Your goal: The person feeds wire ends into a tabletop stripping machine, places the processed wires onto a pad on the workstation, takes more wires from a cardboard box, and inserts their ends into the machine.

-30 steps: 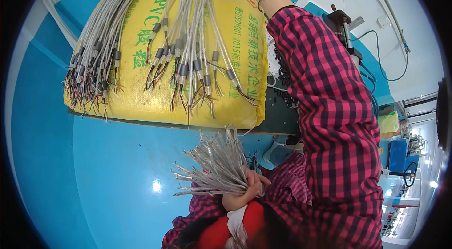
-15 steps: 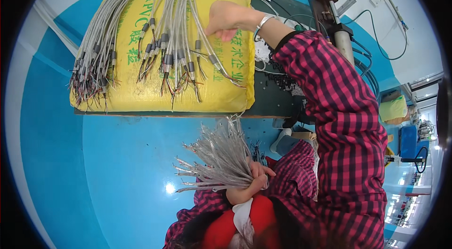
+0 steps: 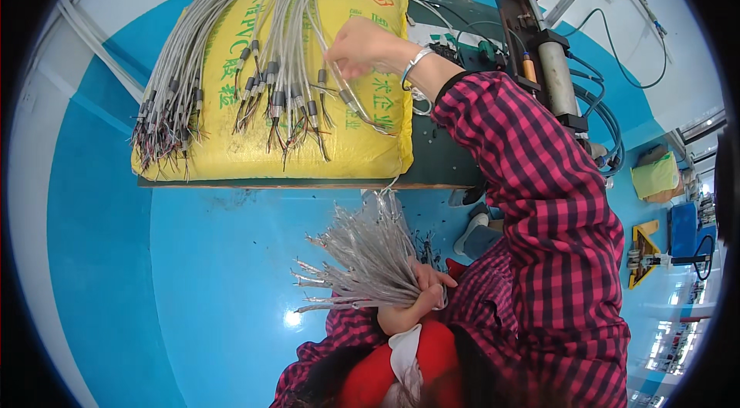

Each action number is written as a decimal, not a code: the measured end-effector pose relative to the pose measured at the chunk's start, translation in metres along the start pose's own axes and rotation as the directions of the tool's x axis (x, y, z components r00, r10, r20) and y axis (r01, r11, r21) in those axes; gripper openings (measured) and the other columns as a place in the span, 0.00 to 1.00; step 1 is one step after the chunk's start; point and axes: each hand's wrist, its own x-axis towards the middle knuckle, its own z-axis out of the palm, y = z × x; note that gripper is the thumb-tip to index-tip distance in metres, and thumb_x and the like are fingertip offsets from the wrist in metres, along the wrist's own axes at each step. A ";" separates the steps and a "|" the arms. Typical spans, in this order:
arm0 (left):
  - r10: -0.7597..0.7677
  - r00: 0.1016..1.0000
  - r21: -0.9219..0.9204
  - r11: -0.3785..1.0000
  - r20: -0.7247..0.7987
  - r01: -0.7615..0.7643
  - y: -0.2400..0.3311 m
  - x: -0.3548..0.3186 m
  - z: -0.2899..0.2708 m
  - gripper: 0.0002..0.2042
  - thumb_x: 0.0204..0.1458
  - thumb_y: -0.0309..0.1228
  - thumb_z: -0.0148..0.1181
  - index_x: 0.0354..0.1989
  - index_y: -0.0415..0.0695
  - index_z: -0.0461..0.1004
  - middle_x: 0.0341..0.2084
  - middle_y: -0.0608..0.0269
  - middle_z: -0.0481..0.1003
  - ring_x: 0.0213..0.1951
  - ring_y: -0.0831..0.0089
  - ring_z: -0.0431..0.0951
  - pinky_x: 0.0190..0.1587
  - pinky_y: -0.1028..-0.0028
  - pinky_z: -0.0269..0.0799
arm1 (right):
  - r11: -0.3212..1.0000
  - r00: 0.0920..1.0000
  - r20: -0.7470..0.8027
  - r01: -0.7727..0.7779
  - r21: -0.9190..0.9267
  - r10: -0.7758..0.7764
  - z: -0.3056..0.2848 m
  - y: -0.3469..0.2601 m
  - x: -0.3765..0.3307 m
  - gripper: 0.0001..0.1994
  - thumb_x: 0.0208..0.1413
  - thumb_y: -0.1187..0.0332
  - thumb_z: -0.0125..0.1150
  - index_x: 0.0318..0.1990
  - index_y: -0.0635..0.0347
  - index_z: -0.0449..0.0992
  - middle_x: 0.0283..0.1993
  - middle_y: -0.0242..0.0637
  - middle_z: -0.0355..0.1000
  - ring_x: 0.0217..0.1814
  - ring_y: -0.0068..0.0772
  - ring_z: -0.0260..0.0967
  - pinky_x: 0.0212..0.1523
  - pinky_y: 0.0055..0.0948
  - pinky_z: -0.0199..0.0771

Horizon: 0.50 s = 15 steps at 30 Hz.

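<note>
I identify my surroundings as a workshop, of the kind used for cable assembly. Indicators: before me, a dark green workbench supports a printed yellow sack, over which two groups of grey cables are laid, thin coloured wires exposed at the near ends. To my right, a metal cylinder is mounted beside looped hoses. The floor is glossy blue. Farther right I note a blue bin.

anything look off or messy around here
Dark smudges stand out on the blue floor below the front edge of the bench, possibly dirt. On the yellow bag, the rightmost cable slants away from the other cables.
</note>
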 end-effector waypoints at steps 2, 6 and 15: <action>0.001 0.999 -0.005 1.000 0.033 -0.001 0.000 -0.001 -0.002 0.10 0.49 0.16 0.50 0.30 0.45 0.57 0.20 0.66 0.63 0.24 0.75 0.70 0.48 0.56 0.67 | 0.998 0.998 -0.048 0.035 0.044 -0.033 0.001 0.003 -0.002 0.08 0.49 0.73 0.57 0.25 0.71 0.73 0.20 0.41 0.73 0.16 0.26 0.70 0.17 0.23 0.72; 0.001 0.999 0.040 0.999 0.046 -0.003 -0.001 -0.003 0.001 0.09 0.48 0.17 0.49 0.31 0.45 0.57 0.18 0.64 0.64 0.22 0.73 0.70 0.47 0.56 0.67 | 0.981 0.973 -0.192 0.151 0.125 -0.126 -0.006 -0.001 -0.010 0.07 0.51 0.72 0.56 0.28 0.70 0.72 0.21 0.40 0.73 0.18 0.23 0.70 0.18 0.22 0.72; -0.005 1.000 0.011 1.000 0.027 0.005 -0.010 -0.005 0.010 0.08 0.49 0.17 0.49 0.29 0.45 0.58 0.18 0.63 0.65 0.22 0.73 0.70 0.47 0.56 0.67 | 0.950 0.934 -0.323 0.231 0.210 -0.155 -0.044 -0.001 -0.049 0.08 0.53 0.69 0.55 0.29 0.66 0.71 0.25 0.38 0.72 0.20 0.18 0.65 0.19 0.19 0.66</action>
